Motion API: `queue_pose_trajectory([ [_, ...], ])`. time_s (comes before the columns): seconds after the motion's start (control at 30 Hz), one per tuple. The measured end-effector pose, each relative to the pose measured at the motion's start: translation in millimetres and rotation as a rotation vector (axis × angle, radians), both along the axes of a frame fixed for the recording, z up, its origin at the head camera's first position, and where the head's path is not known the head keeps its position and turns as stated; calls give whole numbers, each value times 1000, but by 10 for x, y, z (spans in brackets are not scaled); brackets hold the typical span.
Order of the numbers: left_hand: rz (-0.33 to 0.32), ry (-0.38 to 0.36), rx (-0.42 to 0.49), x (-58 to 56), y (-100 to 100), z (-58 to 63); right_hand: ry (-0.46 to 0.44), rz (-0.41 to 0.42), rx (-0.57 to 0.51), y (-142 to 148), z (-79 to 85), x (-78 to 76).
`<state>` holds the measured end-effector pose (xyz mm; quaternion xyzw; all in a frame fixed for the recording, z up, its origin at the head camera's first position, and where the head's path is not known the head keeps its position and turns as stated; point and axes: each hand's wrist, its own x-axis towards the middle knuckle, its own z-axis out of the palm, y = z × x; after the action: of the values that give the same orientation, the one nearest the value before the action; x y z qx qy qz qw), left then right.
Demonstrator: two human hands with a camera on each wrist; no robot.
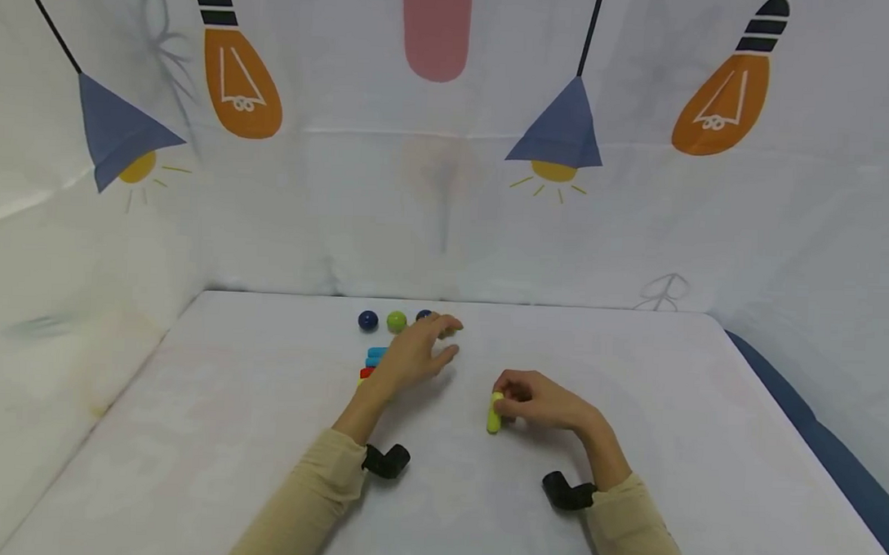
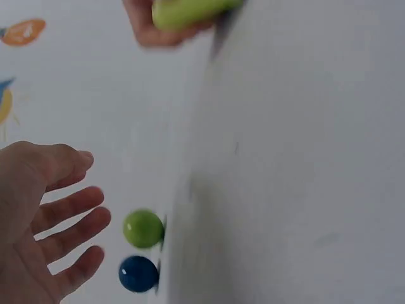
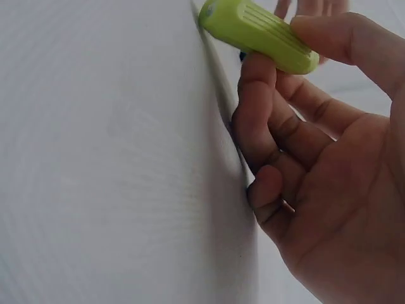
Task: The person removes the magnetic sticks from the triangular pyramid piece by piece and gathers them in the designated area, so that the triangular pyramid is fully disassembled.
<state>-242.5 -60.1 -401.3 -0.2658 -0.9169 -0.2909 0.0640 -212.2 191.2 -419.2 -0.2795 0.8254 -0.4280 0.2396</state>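
Observation:
My right hand (image 1: 539,399) pinches a short yellow-green ridged stick (image 3: 266,35) between thumb and fingertips. In the head view the stick's lower end is at the white tabletop; whether it touches is unclear. To the left, my left hand (image 1: 416,350) hovers with spread, slightly bent fingers and holds nothing. Beside those fingers, the left wrist view shows a green ball (image 2: 143,228) and a dark blue ball (image 2: 138,273). Partly hidden behind the left hand and wrist lie blue sticks (image 1: 376,353), a red stick (image 1: 367,373) and a bit of yellow.
Farther left along the back of the white table (image 1: 226,433) are another dark blue ball (image 1: 368,320) and a green ball (image 1: 396,321). A white cloth with printed lamps and bulbs (image 1: 243,83) hangs behind. Dark blue fabric (image 1: 814,429) shows past the right edge.

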Motion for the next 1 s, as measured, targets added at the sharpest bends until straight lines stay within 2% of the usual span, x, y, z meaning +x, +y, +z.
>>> queue_pose_trajectory([
  [0.17,-180,-142,109,272,4,97,50,-12,-51,-5,11,-8],
  [0.3,-254,-181,147,367,21,113,104,-13,-142,-45,-4,8],
  [0.43,-266,-185,115,398,73,112,153,-11,-243,-82,-4,20],
  [0.57,-252,-176,70,424,92,127,178,-27,-285,-109,9,28],
  [0.83,-215,-163,-11,443,106,120,185,-22,-286,-119,-5,32],
  [1.0,-233,-180,-32,443,64,154,147,0,-246,-130,-16,42],
])
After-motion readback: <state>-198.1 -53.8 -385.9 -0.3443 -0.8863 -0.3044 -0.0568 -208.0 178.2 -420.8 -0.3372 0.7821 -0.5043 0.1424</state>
